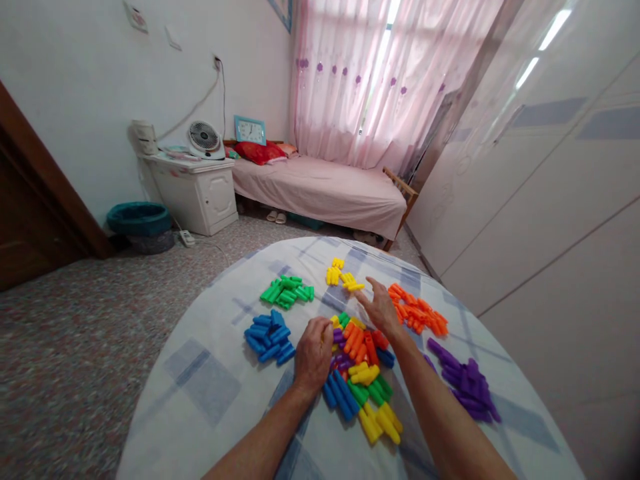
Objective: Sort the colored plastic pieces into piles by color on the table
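Note:
A mixed heap of coloured plastic pegs (pixel 363 373) lies in the middle of a round table covered with a white and blue checked cloth (pixel 210 387). My left hand (pixel 313 357) rests on the heap's left edge, fingers curled down around pegs I cannot name. My right hand (pixel 380 308) hovers past the heap's far side with fingers spread, just below the yellow pile (pixel 343 277). Sorted piles ring the heap: green (pixel 287 292), blue (pixel 269 335), orange (pixel 417 310) and purple (pixel 463 380).
Beyond the table stand a pink bed (pixel 320 187), a white cabinet (pixel 197 193) with a small fan (pixel 205 139), a teal basin (pixel 139 220) on the speckled floor, and a white wardrobe wall (pixel 540 200) on the right.

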Motion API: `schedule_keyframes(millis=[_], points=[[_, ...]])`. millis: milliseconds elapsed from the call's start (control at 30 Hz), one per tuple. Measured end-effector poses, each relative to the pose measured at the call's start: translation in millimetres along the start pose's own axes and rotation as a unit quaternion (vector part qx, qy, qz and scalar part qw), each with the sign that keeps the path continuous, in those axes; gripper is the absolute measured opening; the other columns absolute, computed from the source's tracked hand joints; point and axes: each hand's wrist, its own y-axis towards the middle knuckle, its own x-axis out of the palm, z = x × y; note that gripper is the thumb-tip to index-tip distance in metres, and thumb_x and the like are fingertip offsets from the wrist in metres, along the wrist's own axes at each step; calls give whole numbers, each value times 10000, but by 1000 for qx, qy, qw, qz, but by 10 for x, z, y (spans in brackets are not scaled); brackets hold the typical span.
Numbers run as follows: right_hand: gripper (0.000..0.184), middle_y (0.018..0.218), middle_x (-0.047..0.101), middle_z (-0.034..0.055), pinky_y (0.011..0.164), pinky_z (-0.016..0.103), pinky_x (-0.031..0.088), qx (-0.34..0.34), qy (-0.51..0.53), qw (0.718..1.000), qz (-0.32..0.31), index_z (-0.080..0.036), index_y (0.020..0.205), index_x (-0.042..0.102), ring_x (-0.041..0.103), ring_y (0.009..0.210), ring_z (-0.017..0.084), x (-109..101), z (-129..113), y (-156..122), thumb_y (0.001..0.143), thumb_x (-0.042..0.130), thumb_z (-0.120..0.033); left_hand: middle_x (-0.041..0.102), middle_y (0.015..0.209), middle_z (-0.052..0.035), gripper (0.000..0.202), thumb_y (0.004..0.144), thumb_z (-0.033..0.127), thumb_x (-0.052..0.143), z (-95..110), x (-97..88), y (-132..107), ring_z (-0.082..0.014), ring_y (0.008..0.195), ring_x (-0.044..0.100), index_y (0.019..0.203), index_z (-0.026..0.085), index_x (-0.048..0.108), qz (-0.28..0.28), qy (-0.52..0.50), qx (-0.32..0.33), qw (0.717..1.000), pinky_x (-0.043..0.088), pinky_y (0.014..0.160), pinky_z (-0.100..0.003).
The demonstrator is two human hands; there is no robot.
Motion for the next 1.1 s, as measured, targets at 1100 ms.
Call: schedule_keyframes(millis=[1100], points=[[308,815,704,31,653,280,475,73,61,991,-91,-180,908,694,632,733,171,-67,-43,41,788,481,-367,612,1052,-52,295,937,301,326,72,6,-4,-164,995,579,970,209,605,-16,47,-13,999,446,911,-302]])
